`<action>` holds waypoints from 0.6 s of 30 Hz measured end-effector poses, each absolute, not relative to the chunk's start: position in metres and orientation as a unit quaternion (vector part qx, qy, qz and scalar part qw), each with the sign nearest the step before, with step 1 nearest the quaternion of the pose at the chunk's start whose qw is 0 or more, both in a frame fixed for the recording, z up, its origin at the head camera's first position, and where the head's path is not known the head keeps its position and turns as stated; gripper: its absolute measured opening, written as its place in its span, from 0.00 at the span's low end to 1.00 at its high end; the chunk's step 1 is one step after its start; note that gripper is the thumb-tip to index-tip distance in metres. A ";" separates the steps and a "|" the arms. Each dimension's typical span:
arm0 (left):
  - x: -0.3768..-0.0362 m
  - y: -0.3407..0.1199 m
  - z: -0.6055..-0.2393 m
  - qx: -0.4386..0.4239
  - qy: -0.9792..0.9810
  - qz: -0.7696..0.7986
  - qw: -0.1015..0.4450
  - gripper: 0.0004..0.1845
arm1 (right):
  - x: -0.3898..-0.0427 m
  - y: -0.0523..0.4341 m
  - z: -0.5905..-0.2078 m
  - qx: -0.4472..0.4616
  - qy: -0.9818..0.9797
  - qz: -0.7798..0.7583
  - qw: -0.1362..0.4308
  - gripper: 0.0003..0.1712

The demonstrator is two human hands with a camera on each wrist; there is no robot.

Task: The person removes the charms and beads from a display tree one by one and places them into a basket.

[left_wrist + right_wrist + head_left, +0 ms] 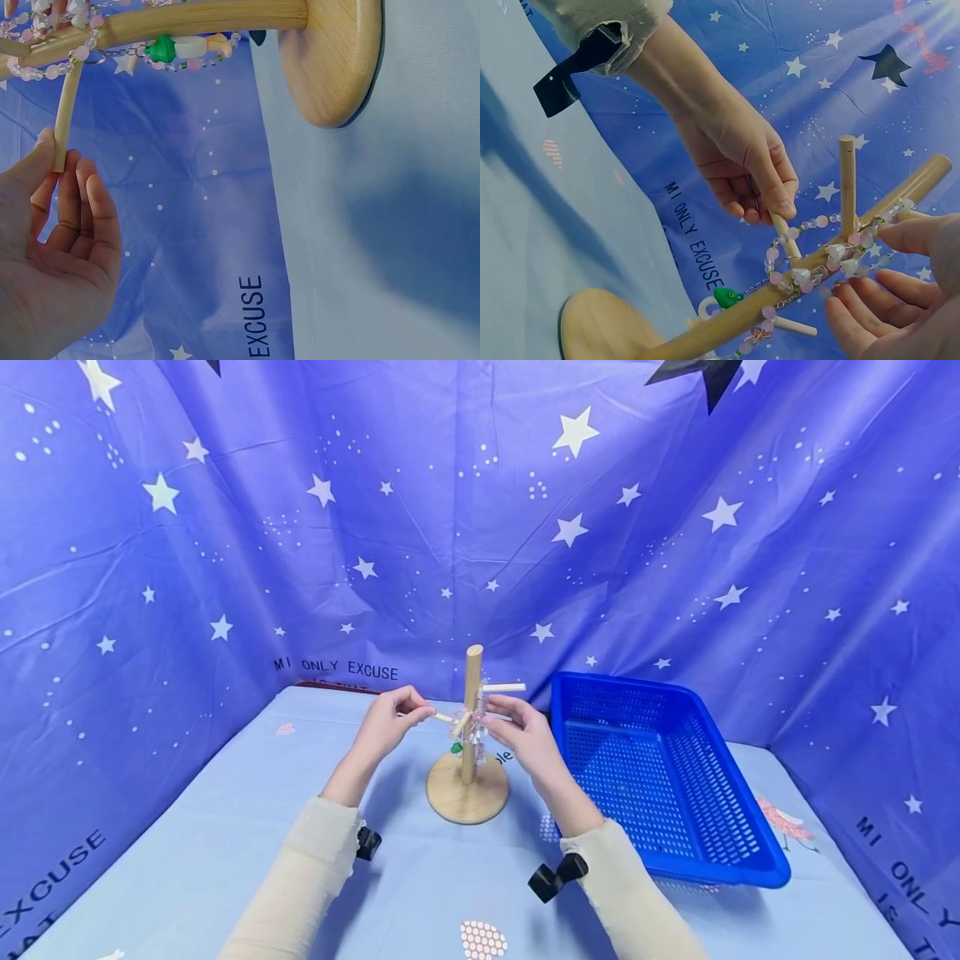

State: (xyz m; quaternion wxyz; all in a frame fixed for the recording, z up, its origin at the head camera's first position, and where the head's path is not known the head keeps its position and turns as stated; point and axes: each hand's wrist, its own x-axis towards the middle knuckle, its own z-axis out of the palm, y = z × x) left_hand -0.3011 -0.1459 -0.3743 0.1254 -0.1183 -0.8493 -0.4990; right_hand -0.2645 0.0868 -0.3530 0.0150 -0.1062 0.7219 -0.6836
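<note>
A wooden stand (473, 672) with a round base (467, 803) and short side pegs stands on the table. My left hand (388, 720) pinches the tip of one peg (67, 116) between thumb and fingers. Beaded bracelets (834, 262) in pink and clear beads hang around the post and that peg. On the post's right side, my right hand (529, 739) holds part of the beads between its thumb and fingers, as the right wrist view (922, 292) shows. A green charm (162, 49) dangles below the peg.
A blue perforated basket (742, 793) stands to the right of the stand, close to my right forearm. A light blue patterned cloth (420, 893) covers the table. Behind it hangs a blue-purple star curtain (450, 527).
</note>
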 end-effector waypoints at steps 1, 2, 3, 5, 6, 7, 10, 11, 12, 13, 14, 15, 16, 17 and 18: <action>-0.301 -0.146 -0.374 -0.118 -0.850 -0.498 0.126 0.05 | -0.264 0.088 -0.353 -0.103 0.721 -0.685 0.012 0.26; -0.301 -0.146 -0.374 -0.118 -0.850 -0.498 0.126 0.05 | -0.263 0.089 -0.352 -0.100 0.719 -0.687 0.011 0.25; -0.301 -0.145 -0.374 -0.118 -0.850 -0.498 0.126 0.05 | -0.263 0.090 -0.352 -0.097 0.718 -0.690 0.009 0.25; -0.301 -0.145 -0.374 -0.116 -0.849 -0.499 0.126 0.06 | -0.264 0.092 -0.352 -0.093 0.712 -0.696 0.003 0.24; -0.301 -0.145 -0.374 -0.115 -0.850 -0.499 0.126 0.06 | -0.264 0.093 -0.353 -0.091 0.706 -0.702 0.000 0.24; -0.301 -0.145 -0.373 -0.116 -0.850 -0.497 0.126 0.06 | -0.264 0.094 -0.353 -0.089 0.700 -0.708 -0.003 0.24; -0.301 -0.145 -0.373 -0.116 -0.850 -0.498 0.126 0.06 | -0.265 0.096 -0.353 -0.082 0.680 -0.729 -0.010 0.23; -0.301 -0.145 -0.373 -0.116 -0.850 -0.498 0.125 0.06 | -0.265 0.096 -0.353 -0.079 0.673 -0.735 -0.011 0.23; -0.301 -0.145 -0.373 -0.118 -0.851 -0.496 0.126 0.06 | -0.265 0.097 -0.353 -0.076 0.667 -0.741 -0.013 0.23; -0.300 -0.145 -0.373 -0.118 -0.851 -0.495 0.127 0.06 | -0.265 0.097 -0.353 -0.073 0.664 -0.744 -0.014 0.22; -0.300 -0.145 -0.373 -0.118 -0.852 -0.495 0.127 0.06 | -0.265 0.098 -0.353 -0.071 0.662 -0.746 -0.015 0.22; -0.300 -0.145 -0.373 -0.117 -0.852 -0.494 0.127 0.06 | -0.265 0.098 -0.353 -0.068 0.659 -0.749 -0.016 0.22; -0.300 -0.145 -0.373 -0.115 -0.853 -0.494 0.126 0.06 | -0.265 0.098 -0.353 -0.067 0.658 -0.750 -0.018 0.21; -0.299 -0.145 -0.373 -0.113 -0.853 -0.494 0.124 0.06 | -0.265 0.099 -0.353 -0.066 0.659 -0.749 -0.019 0.21; -0.299 -0.145 -0.373 -0.112 -0.854 -0.493 0.123 0.06 | -0.265 0.099 -0.353 -0.065 0.658 -0.750 -0.021 0.20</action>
